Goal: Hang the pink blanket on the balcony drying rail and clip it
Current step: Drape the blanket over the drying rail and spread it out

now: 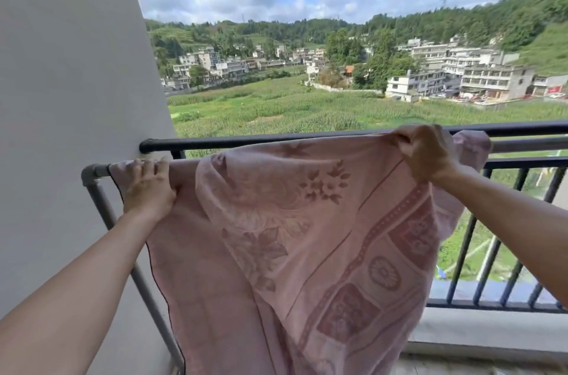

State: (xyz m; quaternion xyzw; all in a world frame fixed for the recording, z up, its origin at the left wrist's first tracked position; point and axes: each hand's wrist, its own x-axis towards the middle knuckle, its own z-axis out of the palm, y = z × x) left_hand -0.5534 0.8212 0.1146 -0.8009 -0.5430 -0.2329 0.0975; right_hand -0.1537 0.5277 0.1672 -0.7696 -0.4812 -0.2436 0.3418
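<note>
The pink blanket with a darker flower pattern hangs over the grey drying rail and falls toward the floor. My left hand lies on the blanket at the rail's left end, fingers curled over rail and cloth. My right hand grips a bunched upper edge of the blanket, lifted slightly above the rail. Beyond my right hand a fold of blanket hangs over the far side. No clip is in view.
A black balcony railing with vertical bars runs just behind the drying rail. A white wall closes off the left side. The drying rail's grey leg slants down along the wall. Fields and buildings lie far below.
</note>
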